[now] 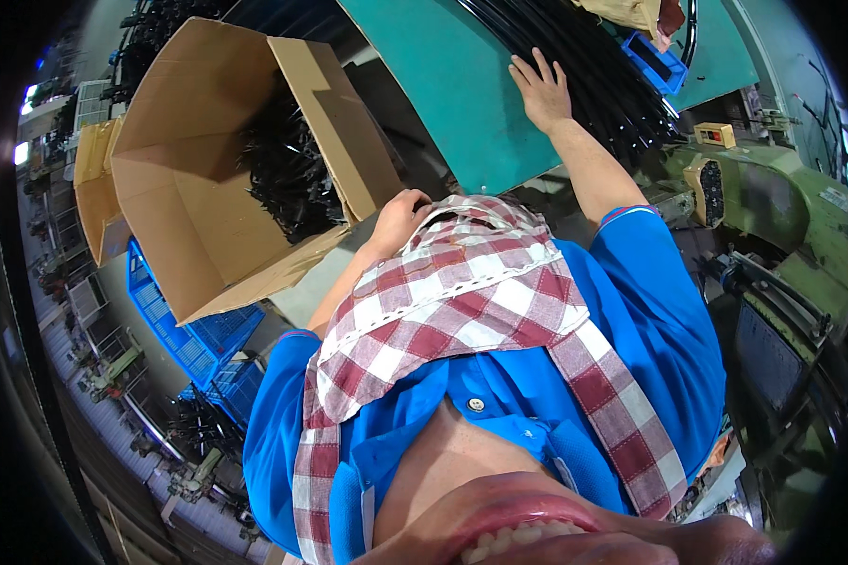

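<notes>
My right hand (pixel 544 91) lies with its fingers spread beside a bundle of long thin black rods or tubes (pixel 584 71), its fingertips by the bundle's left edge on the green tabletop (pixel 433 80). Nothing is gripped in it. Close to my waist, my left hand (pixel 401 218) has its fingers curled, between the checked apron (pixel 462 292) and the near corner of a large open cardboard box (pixel 179 179). Whatever those fingers may hold is hidden. Inside the box lies a heap of black slender pieces (pixel 297 169).
A small blue bin (pixel 654 64) stands beyond the rods on the table. Green machinery (pixel 773 193) is close on my right, with a small yellowish box (pixel 714 135) on it. Blue plastic crates (pixel 193 325) sit beneath the cardboard box at left.
</notes>
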